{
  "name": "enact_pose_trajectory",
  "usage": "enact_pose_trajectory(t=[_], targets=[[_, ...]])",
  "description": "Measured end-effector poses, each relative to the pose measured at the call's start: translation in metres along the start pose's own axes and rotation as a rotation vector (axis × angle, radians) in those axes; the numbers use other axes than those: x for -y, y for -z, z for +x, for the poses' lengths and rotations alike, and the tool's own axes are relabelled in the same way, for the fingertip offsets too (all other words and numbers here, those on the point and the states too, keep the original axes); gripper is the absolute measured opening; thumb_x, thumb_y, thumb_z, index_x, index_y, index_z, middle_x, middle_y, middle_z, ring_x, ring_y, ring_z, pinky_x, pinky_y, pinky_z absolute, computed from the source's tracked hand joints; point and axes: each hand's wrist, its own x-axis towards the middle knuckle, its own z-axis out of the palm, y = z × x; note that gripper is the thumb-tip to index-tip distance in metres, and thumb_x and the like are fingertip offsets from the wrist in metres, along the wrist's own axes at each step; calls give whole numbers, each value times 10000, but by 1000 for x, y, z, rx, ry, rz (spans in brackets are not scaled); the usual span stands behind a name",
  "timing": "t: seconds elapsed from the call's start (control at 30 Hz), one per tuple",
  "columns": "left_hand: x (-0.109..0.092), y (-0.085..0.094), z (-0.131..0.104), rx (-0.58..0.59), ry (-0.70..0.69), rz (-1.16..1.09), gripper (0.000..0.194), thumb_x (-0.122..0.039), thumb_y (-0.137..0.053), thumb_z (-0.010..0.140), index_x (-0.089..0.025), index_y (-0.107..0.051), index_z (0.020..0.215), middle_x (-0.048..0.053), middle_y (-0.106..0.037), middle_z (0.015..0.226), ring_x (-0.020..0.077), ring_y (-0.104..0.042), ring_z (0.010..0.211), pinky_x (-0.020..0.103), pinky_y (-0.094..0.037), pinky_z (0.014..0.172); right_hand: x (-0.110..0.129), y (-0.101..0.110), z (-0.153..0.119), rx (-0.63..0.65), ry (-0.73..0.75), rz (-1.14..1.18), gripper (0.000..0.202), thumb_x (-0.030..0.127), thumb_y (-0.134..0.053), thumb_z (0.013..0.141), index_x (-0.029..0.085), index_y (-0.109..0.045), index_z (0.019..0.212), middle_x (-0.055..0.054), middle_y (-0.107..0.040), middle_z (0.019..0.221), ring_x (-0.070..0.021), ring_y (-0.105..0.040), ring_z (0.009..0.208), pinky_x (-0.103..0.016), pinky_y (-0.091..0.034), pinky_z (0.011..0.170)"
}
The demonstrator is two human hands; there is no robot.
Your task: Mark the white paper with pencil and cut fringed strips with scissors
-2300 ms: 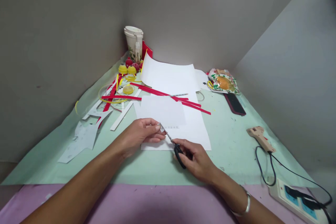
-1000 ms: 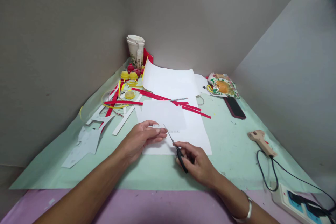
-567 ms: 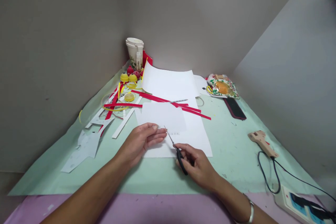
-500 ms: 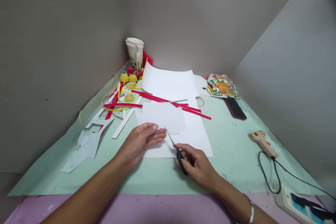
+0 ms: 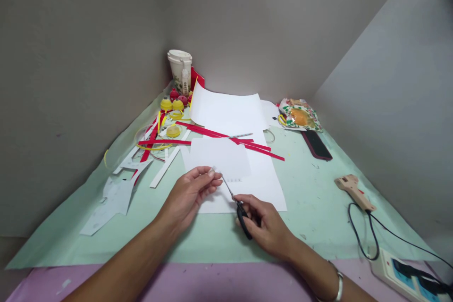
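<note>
My right hand point(image 5: 260, 222) grips black-handled scissors point(image 5: 243, 221), their thin blades pointing up and left, apparently closed. Between thumb and fingertips of my left hand point(image 5: 193, 191) is a tiny white paper piece point(image 5: 213, 168), mostly covered by the thumb. The scissor tips are close beside the left fingertips; whether they touch, I cannot tell. Under both hands lies a large white paper sheet point(image 5: 265, 188). A smaller white sheet point(image 5: 219, 153) rests on it, with a row of small pale bits point(image 5: 234, 180) at its lower edge.
Red strips point(image 5: 212, 130) and a pencil point(image 5: 241, 136) cross behind the sheets. Paper scraps point(image 5: 113, 200) lie left. Behind stand a lidded cup point(image 5: 180, 68) and a curled white sheet point(image 5: 228, 108). At right are a phone point(image 5: 316, 145), a snack packet point(image 5: 300, 115), a glue gun point(image 5: 354, 191) and a power strip point(image 5: 399, 276).
My left fingers have curled in more around the tiny paper piece. The scissors have shifted slightly left and down, their blades looking more closed.
</note>
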Motion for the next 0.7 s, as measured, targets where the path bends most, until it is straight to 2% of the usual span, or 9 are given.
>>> enact_pose_trajectory(t=[0.4,0.7], targets=[[-1,2,1,28,-8,62,105,-195,-684,804,-141,-625,872,52,-694,876,103,-656,756,182,-522,686,-3,0,1,-6,13,-8,402,156,-540,812,200,-573,1211,25,-511,727,-112,-450,625,-228,-384,583],[2,2,2,6,-34,186,189,-286,-704,776,-130,-639,860,31,-634,838,99,-574,708,205,-478,647,1,1,0,1,-3,-18,410,131,-547,799,188,-584,1203,30,-501,720,-103,-446,619,-217,-374,571]])
